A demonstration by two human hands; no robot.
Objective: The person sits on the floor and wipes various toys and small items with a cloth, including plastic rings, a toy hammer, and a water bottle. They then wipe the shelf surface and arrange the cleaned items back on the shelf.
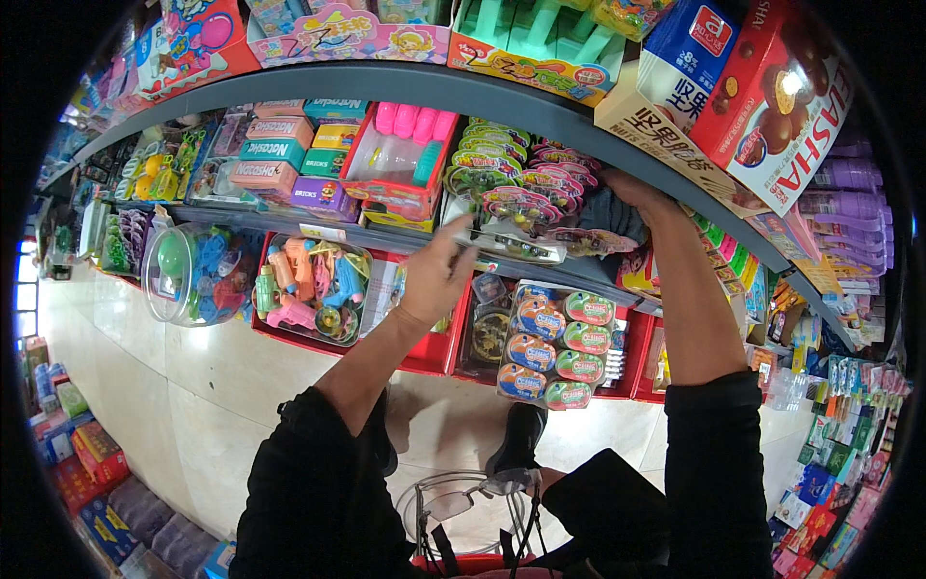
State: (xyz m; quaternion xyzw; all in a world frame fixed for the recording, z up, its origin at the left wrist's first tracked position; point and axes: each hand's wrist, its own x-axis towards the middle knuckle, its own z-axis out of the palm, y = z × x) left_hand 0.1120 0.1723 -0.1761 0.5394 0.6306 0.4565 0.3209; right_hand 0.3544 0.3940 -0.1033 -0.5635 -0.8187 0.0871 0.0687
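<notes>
My left hand (438,279) is slightly blurred, with its fingers apart and nothing seen in it. It is in front of the shelf edge, just left of a white tray (532,248) of carded toys. In that tray stand rows of green-topped packs (486,155) and pink-topped packs (553,177); a few of the pink ones lean forward. My right hand (631,194) reaches under the upper shelf at the right end of these packs, against a dark grey cloth (606,215). Its fingertips are hidden, so its grip cannot be made out.
The upper shelf's grey edge (347,78) curves above both hands. Left along the shelf are a red box of pink-topped tubs (394,177) and small boxed toys (271,148). Below are a tub of toy guns (311,289), stacked oval packs (557,344) and a round wire stool (463,506).
</notes>
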